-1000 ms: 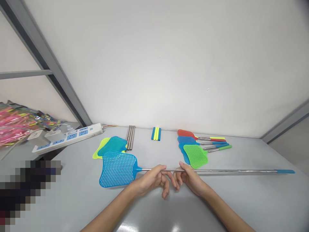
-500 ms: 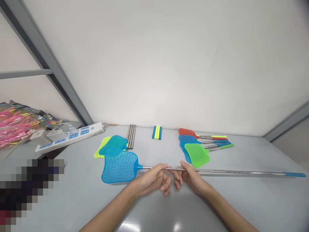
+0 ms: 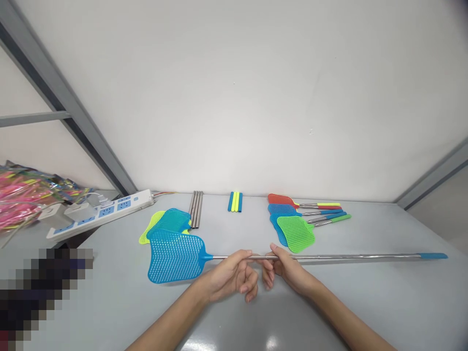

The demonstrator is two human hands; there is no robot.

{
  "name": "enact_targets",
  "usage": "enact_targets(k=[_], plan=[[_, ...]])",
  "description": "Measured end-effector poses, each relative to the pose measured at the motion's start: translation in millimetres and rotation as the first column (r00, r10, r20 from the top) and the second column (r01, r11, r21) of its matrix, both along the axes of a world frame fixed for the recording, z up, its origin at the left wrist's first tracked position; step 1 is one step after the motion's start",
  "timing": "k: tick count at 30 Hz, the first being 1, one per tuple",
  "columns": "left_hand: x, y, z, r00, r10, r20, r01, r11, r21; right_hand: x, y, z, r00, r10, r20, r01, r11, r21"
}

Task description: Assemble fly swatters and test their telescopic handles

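Observation:
Between my two hands a blue fly swatter [image 3: 177, 257] lies level over the table, its long steel telescopic rod drawn out to the right and ending in a blue grip. My left hand [image 3: 234, 274] pinches the rod between thumb and forefinger, not far from the swatter head. Close beside it, my right hand [image 3: 287, 267] pinches the same rod with thumb and fingers. Behind the swatter head are a teal swatter head [image 3: 170, 222] and a yellow swatter head [image 3: 155, 223], partly covered.
Steel rods [image 3: 196, 209] and blue and yellow grip sleeves [image 3: 235, 202] lie near the wall. At right a pile of swatters with short rods includes a green swatter [image 3: 297, 233] and a red swatter [image 3: 281, 199]. A power strip [image 3: 117, 210] with plugs and pink plastic-wrapped goods [image 3: 27, 200] stand left.
Both hands keep their pinch on the rod. The grip end at the right has swung slightly up and left, while the swatter head has dropped a little; the whole view has shifted slightly.

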State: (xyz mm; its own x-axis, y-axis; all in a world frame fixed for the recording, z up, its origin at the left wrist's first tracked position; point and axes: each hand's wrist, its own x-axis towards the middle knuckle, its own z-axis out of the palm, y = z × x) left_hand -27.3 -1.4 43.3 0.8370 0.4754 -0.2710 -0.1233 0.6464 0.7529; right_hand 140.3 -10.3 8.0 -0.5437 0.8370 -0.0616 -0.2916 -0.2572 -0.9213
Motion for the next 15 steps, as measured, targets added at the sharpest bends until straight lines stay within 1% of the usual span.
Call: enact_targets(k=[3, 5, 7, 9, 10, 13, 15], plan=[[0, 0, 1.1, 1.0, 0.024, -0.014, -0.024, 1.0, 0.014, 2, 4, 0.7, 0.997, -0.045, 0.07, 0.043, 0.999, 0.03], [1, 0, 1.9, 0.998, 0.069, -0.01, -0.069, 0.997, 0.038, 3, 7, 2.4, 0.981, -0.138, 0.137, 0.13, 0.989, 0.069], [2, 0, 2.2, 0.994, 0.113, -0.012, -0.112, 0.992, 0.052, 5, 9, 4.3, 0.953, -0.254, 0.162, 0.243, 0.966, 0.089], [2, -1, 1.9, 0.989, 0.143, -0.022, -0.142, 0.989, 0.05, 7, 11, 6.1, 0.931, -0.341, 0.13, 0.332, 0.94, 0.084], [2, 0, 1.6, 0.987, 0.157, -0.027, -0.156, 0.987, 0.045, 9, 12, 7.0, 0.926, -0.363, 0.103, 0.356, 0.931, 0.08], [1, 2, 0.8, 0.977, 0.212, -0.034, -0.212, 0.977, 0.021, 15, 13, 9.7, 0.918, -0.396, 0.013, 0.394, 0.916, 0.082], [-1, 4, 0.3, 0.968, 0.248, -0.041, -0.248, 0.969, 0.009, 20, 14, 10.8, 0.909, -0.417, -0.016, 0.417, 0.904, 0.09]])
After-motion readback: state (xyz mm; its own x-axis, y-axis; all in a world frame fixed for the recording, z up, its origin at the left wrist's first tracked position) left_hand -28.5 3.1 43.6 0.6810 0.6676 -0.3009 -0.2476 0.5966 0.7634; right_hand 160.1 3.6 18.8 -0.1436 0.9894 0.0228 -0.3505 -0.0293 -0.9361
